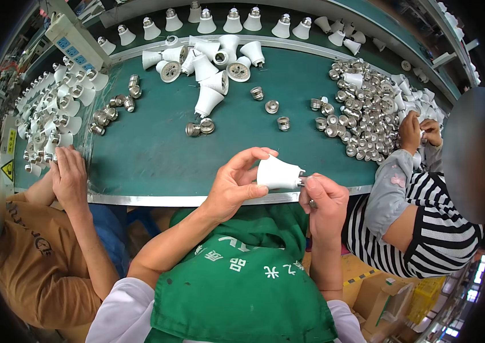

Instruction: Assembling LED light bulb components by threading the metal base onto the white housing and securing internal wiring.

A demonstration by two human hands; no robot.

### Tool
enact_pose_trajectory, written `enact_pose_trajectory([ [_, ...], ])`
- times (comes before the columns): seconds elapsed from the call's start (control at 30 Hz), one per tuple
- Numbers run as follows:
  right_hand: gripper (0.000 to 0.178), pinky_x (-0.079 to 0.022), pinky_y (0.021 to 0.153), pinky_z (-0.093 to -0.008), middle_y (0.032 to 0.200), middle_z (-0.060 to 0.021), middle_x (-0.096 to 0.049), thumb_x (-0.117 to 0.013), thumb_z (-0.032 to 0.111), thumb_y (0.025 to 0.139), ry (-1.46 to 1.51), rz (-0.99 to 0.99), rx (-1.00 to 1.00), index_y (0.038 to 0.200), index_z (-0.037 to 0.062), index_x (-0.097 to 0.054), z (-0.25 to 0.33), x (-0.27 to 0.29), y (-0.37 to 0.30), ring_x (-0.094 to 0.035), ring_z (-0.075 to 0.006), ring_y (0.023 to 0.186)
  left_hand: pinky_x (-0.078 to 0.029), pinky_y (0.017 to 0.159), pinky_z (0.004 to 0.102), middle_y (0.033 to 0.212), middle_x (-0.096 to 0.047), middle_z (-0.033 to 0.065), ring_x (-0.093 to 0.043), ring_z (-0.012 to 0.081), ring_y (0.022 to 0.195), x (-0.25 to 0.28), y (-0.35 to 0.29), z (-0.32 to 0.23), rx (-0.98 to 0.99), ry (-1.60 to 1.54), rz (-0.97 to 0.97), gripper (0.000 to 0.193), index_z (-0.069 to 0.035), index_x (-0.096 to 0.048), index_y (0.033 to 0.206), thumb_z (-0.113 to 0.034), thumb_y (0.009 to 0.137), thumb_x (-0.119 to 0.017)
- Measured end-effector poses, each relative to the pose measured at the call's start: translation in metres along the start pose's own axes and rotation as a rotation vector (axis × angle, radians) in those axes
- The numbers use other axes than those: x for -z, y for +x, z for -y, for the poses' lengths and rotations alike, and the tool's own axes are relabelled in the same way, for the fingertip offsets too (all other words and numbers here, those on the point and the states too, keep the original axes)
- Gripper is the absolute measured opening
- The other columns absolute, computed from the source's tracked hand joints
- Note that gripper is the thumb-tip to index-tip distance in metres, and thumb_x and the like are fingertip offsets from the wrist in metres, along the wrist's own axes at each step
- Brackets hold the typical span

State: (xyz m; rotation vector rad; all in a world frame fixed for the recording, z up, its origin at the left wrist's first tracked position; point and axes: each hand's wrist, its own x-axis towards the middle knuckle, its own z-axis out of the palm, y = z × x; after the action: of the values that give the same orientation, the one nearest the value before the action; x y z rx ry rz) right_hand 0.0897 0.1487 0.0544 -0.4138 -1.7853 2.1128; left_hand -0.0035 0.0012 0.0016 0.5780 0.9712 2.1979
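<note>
My left hand (237, 182) is closed round the wide end of a white cone-shaped bulb housing (277, 174), held tilted on its side above the table's front edge. The narrow end points right, toward my right hand (326, 203). There my right thumb and fingertips pinch together at the housing's thin prongs or wires. A small metal piece (313, 203), apparently a screw cap, shows between the fingers of that hand, mostly hidden. Beyond my hands, a few loose metal screw caps (271, 107) lie on the green table (156, 148).
White housings (205, 67) are heaped at the table's far middle. Many screw caps (362, 120) are piled at right. Capped housings stand on the back ledge (233, 23) and at left (68, 106), by a socket strip (74, 43). Co-workers' hands work at left (71, 171) and right (417, 134).
</note>
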Motion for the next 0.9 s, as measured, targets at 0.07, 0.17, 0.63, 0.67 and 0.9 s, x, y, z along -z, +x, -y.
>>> enact_pose_trajectory([
  [0.07, 0.014, -0.025, 0.040, -0.0217, 0.056, -0.0018, -0.046, -0.059, 0.008, 0.081, 0.075, 0.023, -0.052, 0.077, -0.0047, -0.063, 0.000, 0.002, 0.000, -0.037, -0.0067, 0.045, -0.045, 0.091, 0.0413, 0.121, -0.040, 0.0090, -0.045, 0.0228, 0.111, -0.004, 0.000, 0.000, 0.110, -0.167, -0.042, 0.051, -0.011, -0.044, 0.114, -0.007, 0.070, -0.069],
  [0.17, 0.010, -0.025, 0.040, -0.0212, 0.056, -0.0019, -0.047, -0.062, 0.006, 0.078, 0.188, 0.076, -0.112, 0.079, -0.0045, -0.064, -0.003, 0.007, 0.001, -0.037, -0.0064, 0.045, -0.045, 0.090, 0.0412, 0.121, -0.040, 0.0087, -0.045, 0.0229, 0.111, -0.008, -0.001, 0.001, 0.180, -0.288, -0.052, 0.051, -0.010, -0.044, 0.113, -0.006, 0.070, -0.069],
  [0.63, 0.008, -0.029, 0.044, -0.0183, 0.062, 0.0011, -0.053, -0.063, 0.004, 0.077, -0.076, -0.142, 0.068, 0.075, -0.0023, -0.060, -0.003, -0.005, -0.007, -0.039, -0.0023, 0.050, -0.043, 0.091, 0.0357, 0.124, -0.037, 0.0106, -0.046, 0.0224, 0.111, -0.027, -0.015, 0.012, -0.011, -0.125, -0.154, 0.044, -0.005, -0.045, 0.112, 0.001, 0.073, -0.065],
  [0.67, 0.008, -0.029, 0.044, -0.0183, 0.062, 0.0011, -0.053, -0.063, 0.004, 0.077, -0.074, -0.141, 0.067, 0.075, -0.0023, -0.060, 0.000, -0.003, -0.007, -0.039, -0.0023, 0.050, -0.043, 0.091, 0.0363, 0.124, -0.038, 0.0118, -0.046, 0.0227, 0.111, -0.024, -0.013, 0.010, 0.019, -0.138, -0.158, 0.044, -0.005, -0.045, 0.112, 0.000, 0.074, -0.065],
  [0.9, 0.003, -0.032, 0.044, -0.0196, 0.058, -0.0014, -0.053, -0.061, -0.002, 0.071, -0.435, -0.093, 0.288, 0.074, -0.0030, -0.059, 0.016, -0.002, -0.006, -0.042, -0.0041, 0.050, -0.047, 0.088, 0.0449, 0.124, -0.040, 0.0120, -0.048, 0.0258, 0.110, -0.025, -0.008, 0.004, 0.088, -0.161, -0.093, 0.043, -0.010, -0.047, 0.112, -0.011, 0.075, -0.068],
])
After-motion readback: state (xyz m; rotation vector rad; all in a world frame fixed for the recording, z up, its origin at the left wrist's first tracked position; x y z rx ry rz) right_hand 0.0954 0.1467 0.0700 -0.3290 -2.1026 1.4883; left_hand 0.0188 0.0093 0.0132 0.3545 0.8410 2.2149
